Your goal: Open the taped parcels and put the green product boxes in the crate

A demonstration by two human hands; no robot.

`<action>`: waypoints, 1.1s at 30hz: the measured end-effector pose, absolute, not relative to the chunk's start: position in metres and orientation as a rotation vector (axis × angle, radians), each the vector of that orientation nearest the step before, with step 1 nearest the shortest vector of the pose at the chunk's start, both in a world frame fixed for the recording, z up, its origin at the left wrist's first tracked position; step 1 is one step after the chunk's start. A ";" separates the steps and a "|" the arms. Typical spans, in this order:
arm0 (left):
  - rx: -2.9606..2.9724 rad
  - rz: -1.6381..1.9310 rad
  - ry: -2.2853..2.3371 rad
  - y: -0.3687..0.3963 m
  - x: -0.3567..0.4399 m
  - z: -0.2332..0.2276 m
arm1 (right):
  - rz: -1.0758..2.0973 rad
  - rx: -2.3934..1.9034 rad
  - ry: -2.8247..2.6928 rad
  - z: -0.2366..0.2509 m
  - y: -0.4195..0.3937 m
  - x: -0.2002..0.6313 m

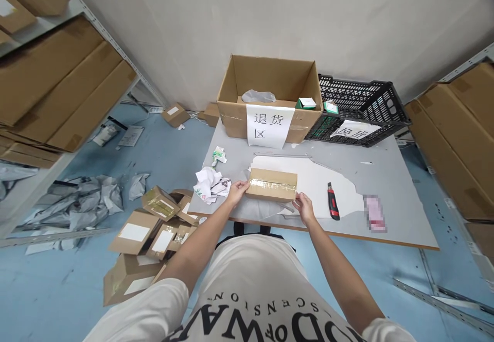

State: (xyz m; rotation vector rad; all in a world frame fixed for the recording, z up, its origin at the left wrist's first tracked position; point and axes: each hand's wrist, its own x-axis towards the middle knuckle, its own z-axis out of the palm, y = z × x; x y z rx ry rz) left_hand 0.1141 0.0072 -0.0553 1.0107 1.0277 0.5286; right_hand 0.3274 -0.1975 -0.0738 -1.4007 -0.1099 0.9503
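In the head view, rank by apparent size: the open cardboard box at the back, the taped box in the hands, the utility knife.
1. Open cardboard box, though farthest from the camera.
2. Taped box, held between left hand and right hand.
3. Utility knife.

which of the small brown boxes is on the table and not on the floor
The taped box held between the left hand and right hand; the others lie heaped on the floor.
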 end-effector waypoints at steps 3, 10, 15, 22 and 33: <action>1.014 0.503 1.048 0.006 0.113 -0.054 | 0.933 -1.453 -0.138 -0.072 -0.197 0.330; 1.531 0.491 1.072 0.009 0.115 -0.041 | 0.416 -2.260 -0.469 -0.065 -0.222 0.388; 2.405 0.282 0.743 0.000 0.132 -0.010 | 0.449 -2.809 -0.475 -0.076 -0.263 0.431; 2.872 0.062 0.563 -0.020 0.166 -0.009 | 0.791 -2.933 -0.333 -0.096 -0.282 0.431; 2.940 0.022 0.617 -0.026 0.164 -0.020 | 0.762 -2.917 -0.242 -0.096 -0.277 0.445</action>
